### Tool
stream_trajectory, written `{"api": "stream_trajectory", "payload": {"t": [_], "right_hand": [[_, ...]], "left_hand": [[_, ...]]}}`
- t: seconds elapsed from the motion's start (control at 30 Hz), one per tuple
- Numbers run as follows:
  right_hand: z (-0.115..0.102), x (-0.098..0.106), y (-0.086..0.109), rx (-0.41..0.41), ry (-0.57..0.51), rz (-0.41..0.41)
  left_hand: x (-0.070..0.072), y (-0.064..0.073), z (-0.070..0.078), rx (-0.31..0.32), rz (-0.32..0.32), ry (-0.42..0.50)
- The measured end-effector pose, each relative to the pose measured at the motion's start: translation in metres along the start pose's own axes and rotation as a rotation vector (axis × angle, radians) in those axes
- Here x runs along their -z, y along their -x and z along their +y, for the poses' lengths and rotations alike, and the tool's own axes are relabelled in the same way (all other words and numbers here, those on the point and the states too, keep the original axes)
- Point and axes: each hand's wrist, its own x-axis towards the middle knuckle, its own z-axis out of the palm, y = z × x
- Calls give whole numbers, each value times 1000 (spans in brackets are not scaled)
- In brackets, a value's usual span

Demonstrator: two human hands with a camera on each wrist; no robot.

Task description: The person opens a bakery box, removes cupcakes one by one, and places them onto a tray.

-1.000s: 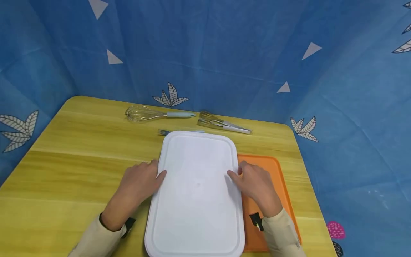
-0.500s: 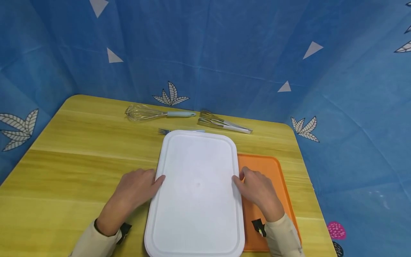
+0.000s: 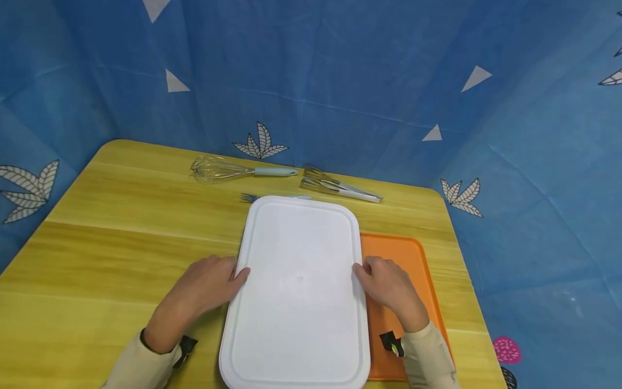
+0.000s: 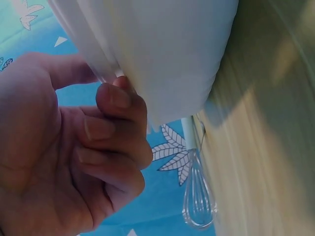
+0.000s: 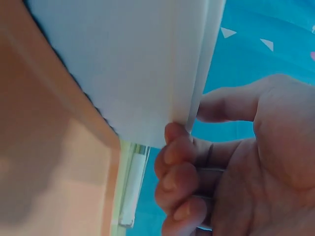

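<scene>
A white rectangular lid (image 3: 298, 302) tops a deep white container (image 4: 172, 54), which stands on the wooden table in the left wrist view. My left hand (image 3: 206, 283) pinches the lid's left edge, thumb on top and fingers curled beneath the rim. On the opposite side, my right hand (image 3: 391, 283) pinches the right edge the same way. The lid looks seated on the container in both wrist views. What the container holds is hidden.
An orange tray (image 3: 393, 248) lies right of the container, under my right forearm. Behind are a whisk (image 3: 223, 168), tongs (image 3: 340, 189) and a fork (image 3: 250, 198) partly hidden by the lid. A blue patterned cloth (image 3: 311, 75) hangs behind the table (image 3: 121, 243).
Both hands have slid a little toward me along the lid's edges, mostly in the first half second. The right thumb has shifted outward toward the rim. The lid and container have not visibly moved.
</scene>
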Motion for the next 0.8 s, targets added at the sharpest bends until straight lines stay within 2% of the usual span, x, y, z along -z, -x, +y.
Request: {"api": "stream_trajectory", "payload": {"t": [0.33,0.57,0.8], "right_hand": [[3,7,-3,26,-74,-1],[-2,12,-2,43,-107,-6],[-17,22,-4,106,-86,15]], "left_hand": [[-4,-4,-4,-12,-7,124],[-2,3,-10,-20,2,142],[9,14,-16,-21,6,163]]}}
